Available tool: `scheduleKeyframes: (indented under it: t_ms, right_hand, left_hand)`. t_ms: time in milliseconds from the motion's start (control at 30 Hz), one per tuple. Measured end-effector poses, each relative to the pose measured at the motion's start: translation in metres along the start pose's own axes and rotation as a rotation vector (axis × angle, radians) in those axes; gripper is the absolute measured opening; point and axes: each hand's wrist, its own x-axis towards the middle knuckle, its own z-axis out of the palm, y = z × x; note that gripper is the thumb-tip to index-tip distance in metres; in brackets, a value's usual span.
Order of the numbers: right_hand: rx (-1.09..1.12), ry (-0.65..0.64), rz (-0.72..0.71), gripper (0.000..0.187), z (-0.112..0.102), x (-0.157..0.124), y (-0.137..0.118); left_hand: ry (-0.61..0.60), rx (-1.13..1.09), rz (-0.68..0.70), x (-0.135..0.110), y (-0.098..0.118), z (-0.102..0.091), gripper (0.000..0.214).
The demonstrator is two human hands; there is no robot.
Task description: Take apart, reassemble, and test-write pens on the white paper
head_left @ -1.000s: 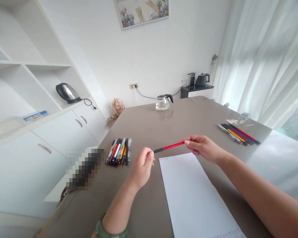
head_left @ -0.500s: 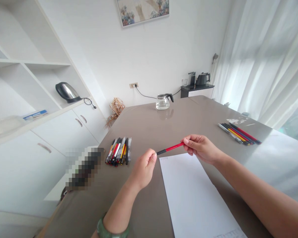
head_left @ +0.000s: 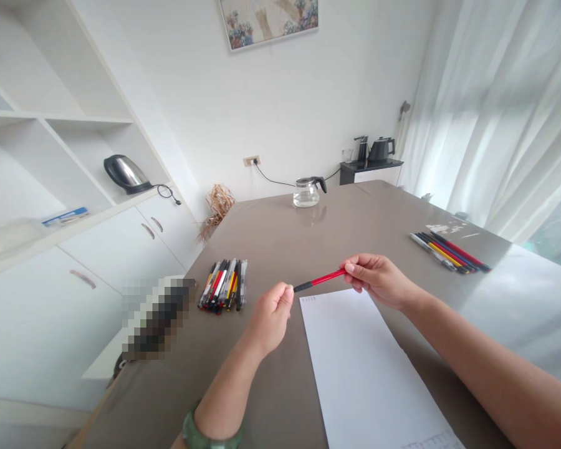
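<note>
A red pen [head_left: 320, 279] with a black tip hangs above the brown table [head_left: 271, 243], held between both hands. My right hand [head_left: 378, 278] pinches its red rear end. My left hand [head_left: 270, 315] is closed in a pinch at the black tip; a cap may be in the fingers but I cannot make it out. Just below the pen lies a white sheet of paper [head_left: 364, 374]. A bundle of several mixed pens [head_left: 223, 285] lies to the left of my left hand.
Another row of several pens [head_left: 450, 252] lies at the right near the table edge. A glass jug [head_left: 307, 191] stands at the far end. White shelving with a kettle [head_left: 125, 174] lines the left wall. A pixelated dark object [head_left: 156, 318] sits at the table's left edge.
The pen's black tip has come slightly away from my left fingers and the pen tilted down a little. Both hands stay nearly where they were.
</note>
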Motion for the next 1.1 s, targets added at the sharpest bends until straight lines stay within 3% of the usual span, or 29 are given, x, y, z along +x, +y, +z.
scheduleKeyframes:
  t_ms: [367,633,767,1100]
  right_hand:
    - [0.001,-0.003,0.006,0.024,0.000,0.000,0.000]
    - [0.024,0.025,0.004,0.023,-0.002,0.001,0.002]
    - [0.010,0.015,0.002,0.022,0.000,0.000,0.001]
    - [-0.024,0.015,0.004,0.024,0.003,0.000,0.000]
  left_hand:
    - [-0.014,-0.067,-0.067,0.002,-0.008,0.002,0.040]
    - [0.183,-0.187,0.009,0.006,-0.011,0.006,0.031]
    - [0.211,-0.140,0.018,0.006,-0.009,0.004,0.020]
    - [0.233,-0.028,-0.003,0.005,-0.010,0.003,0.027]
